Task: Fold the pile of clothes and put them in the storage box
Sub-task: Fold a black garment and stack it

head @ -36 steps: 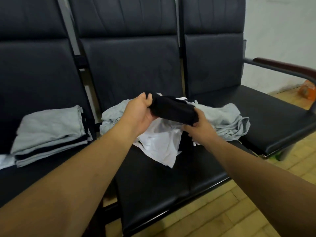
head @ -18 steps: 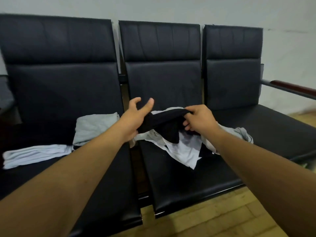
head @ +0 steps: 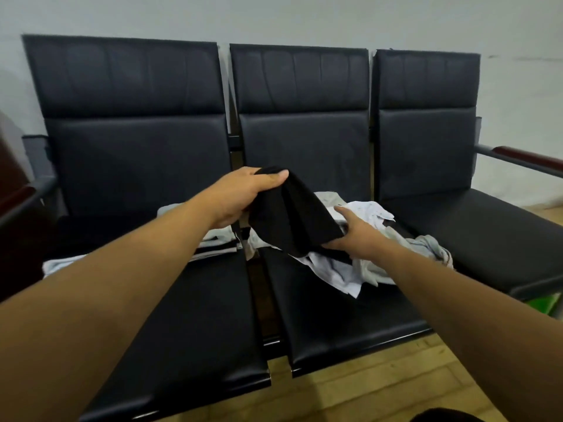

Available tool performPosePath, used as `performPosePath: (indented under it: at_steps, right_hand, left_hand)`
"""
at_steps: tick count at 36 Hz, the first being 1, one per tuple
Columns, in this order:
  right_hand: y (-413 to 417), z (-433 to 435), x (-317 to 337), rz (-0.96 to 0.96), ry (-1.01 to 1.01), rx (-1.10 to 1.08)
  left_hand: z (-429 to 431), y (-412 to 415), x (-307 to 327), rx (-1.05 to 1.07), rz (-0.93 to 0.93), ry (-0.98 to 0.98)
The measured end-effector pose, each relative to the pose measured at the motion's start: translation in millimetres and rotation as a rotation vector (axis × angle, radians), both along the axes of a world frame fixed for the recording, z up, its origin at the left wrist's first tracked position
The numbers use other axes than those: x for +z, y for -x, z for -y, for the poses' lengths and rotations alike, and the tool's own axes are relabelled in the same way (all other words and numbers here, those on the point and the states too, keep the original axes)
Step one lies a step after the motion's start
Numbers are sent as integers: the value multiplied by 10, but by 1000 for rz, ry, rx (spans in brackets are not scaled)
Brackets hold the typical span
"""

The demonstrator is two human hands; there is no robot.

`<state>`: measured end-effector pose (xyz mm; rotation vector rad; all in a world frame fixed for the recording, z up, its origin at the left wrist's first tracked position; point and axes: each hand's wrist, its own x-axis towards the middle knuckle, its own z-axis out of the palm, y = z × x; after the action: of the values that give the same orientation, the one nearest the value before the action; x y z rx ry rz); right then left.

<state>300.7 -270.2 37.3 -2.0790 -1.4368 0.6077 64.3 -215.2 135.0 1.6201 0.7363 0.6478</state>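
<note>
At frame centre, a black garment (head: pixel 292 217) is gripped at its top by the left hand (head: pixel 240 193) and pinched lower down by the right hand (head: pixel 355 233) (above the unfolded pile (head: pixel 374 263)).

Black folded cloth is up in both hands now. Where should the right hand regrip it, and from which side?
Grip the lower free corner of the black folded cloth, coming in from the right and below. The left hand already pinches the top edge, so the cloth hangs slanting down toward the right hand, which meets that low end above the loose pile of white and grey clothes.
</note>
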Motion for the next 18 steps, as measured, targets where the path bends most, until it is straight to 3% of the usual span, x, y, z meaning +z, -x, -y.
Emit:
performPosePath:
  at_steps: [2, 6, 9, 13, 18]
  right_hand:
    - [86, -60, -67, 20, 28, 62]
    - [66, -124, 14, 95, -64, -48]
    - [-3, -151, 263, 182, -276, -84]
    - [-16, -223, 775, -55, -667, -165]
    - [10, -296, 1046, 3, -526, -85]
  left_hand:
    - [6, 15, -17, 29, 41, 37]
    - [-76, 77, -17, 230, 73, -51]
    - [-189, 185, 7, 386, 58, -124]
    - [-239, 266, 111, 429, -27, -233]
    - [-219, 304, 265, 457, -98, -269]
